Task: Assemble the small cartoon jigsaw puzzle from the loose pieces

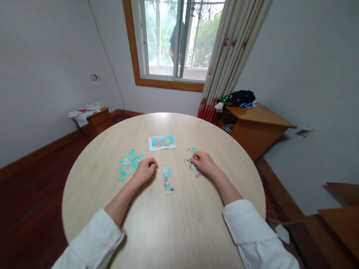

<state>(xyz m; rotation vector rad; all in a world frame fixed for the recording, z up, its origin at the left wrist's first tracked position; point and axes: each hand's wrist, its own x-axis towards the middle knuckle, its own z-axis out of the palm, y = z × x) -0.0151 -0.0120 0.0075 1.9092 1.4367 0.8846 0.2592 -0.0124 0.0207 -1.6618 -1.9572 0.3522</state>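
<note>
A narrow, partly joined strip of jigsaw puzzle point(167, 180) lies in front of me, showing a pale cartoon figure. To its left my left hand point(146, 169) rests on the table, its fingers curled in with nothing visible in them. Beside that hand spreads a loose heap of teal and green puzzle pieces point(128, 163). On the other side, my right hand point(204, 163) has thumb and fingers pinched together at a puzzle piece point(191, 160), within a smaller group of mixed pieces point(198, 175). The fingertips partly hide that piece.
A printed reference picture point(162, 142) with cartoon figures lies beyond the strip on the round wooden table point(179, 231). Past the table stand a wooden cabinet point(260, 116) with cloths on top, a curtain point(228, 56), and a small stool-like wooden box point(99, 121) at left.
</note>
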